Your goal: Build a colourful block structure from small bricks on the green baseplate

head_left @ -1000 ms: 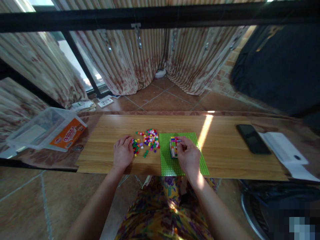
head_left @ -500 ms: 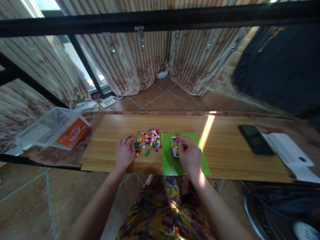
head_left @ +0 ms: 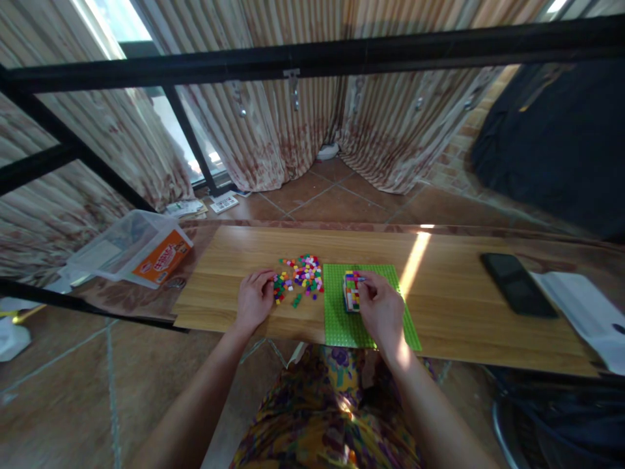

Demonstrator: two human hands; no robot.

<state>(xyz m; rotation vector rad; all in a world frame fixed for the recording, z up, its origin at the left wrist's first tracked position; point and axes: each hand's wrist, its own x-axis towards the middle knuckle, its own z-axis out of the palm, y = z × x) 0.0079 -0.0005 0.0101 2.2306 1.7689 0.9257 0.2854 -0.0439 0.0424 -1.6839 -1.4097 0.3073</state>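
A green studded baseplate [head_left: 336, 326] lies on the wooden board, and on it stands a small block built of multicoloured toy bricks [head_left: 351, 299]. My right hand [head_left: 384, 311] is over the right side of this block, thumb and forefinger pinched at its top far edge. A small bluish-purple brick shows at the fingertips. To the left of the baseplate is a loose pile of tiny coloured bricks [head_left: 307, 272]. My left hand [head_left: 256, 299] rests at the pile's left edge, fingers curled and touching the bricks there; what they may hold is hidden.
The wooden board [head_left: 454, 293] carries a black phone [head_left: 518, 284] at the right, beside a white sheet-like item [head_left: 581, 312]. At the left stands a clear plastic box [head_left: 117, 251] with an orange label. A black metal bar [head_left: 322, 57] crosses beyond the board, before striped curtains.
The whole view has shifted, so things appear farther right and slightly lower. Both hands keep nearly the same places at the pile and the brick block.
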